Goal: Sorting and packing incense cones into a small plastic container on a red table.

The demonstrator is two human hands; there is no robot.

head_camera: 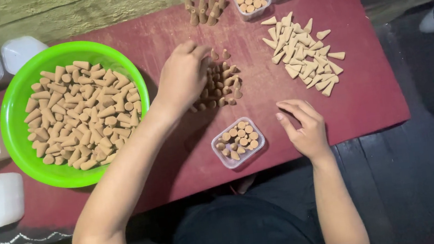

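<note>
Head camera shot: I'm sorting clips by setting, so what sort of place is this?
Probably a small home workshop for hand-packing incense cones: a low red table, a green bowl heaped with cones, and small clear boxes filled with them. The floor is dark planks.

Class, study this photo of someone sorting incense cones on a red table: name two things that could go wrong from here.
The left hand rests against a tight cluster of upright cones; a nudge could topple several. The small clear box sits close to the table's front edge beside the right hand, so a bump might push it off.
</note>
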